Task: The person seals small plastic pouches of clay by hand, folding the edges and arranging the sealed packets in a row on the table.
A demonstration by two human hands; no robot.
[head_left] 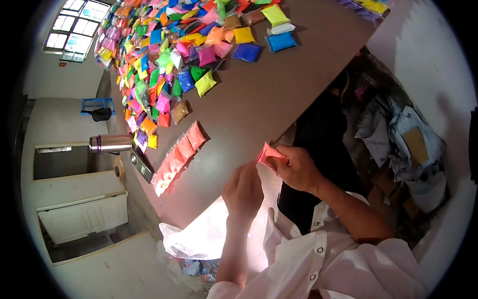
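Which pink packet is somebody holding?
The packet pinched in the right hand, off the table; the pink row lies on it, untouched.

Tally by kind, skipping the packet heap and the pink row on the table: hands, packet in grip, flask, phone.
Hands: 2 (left hand, right hand)
Pink packet in grip: 1
Steel flask: 1
Phone: 1
Total: 5

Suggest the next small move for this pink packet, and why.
Probably lay the pink packet at an end of the row of similar packets on the table: it matches their colour, and the right hand grips it near the table edge, with the left hand close by.
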